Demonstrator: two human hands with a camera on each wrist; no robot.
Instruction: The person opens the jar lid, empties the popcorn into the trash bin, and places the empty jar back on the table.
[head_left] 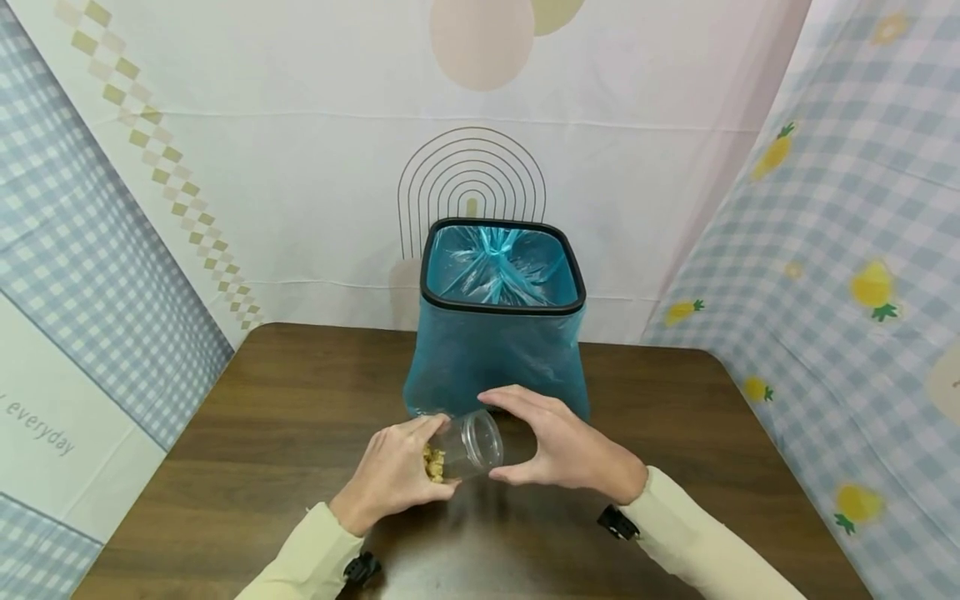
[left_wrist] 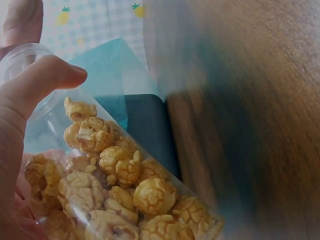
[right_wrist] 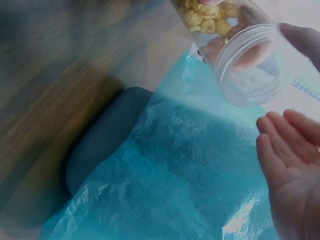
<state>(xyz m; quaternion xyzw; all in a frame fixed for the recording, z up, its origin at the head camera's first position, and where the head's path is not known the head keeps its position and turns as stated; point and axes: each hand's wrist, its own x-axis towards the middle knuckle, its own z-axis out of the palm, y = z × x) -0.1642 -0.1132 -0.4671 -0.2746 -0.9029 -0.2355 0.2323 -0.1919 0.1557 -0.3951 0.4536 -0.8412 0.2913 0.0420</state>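
My left hand grips a clear plastic jar tipped on its side above the table, its ribbed round end toward the right. Caramel popcorn fills the part of the jar near the left palm. Around that ribbed end, apart from it in the head view, my right hand spreads its thumb and fingers with nothing held. Whether a clear lid covers this end, I cannot tell. Just behind both hands stands a dark-rimmed bin lined with a blue plastic bag.
The brown wooden table extends to both sides of the bin. A white printed cloth hangs behind it, and blue checked cloths line the sides. Small black cameras sit at both wrists.
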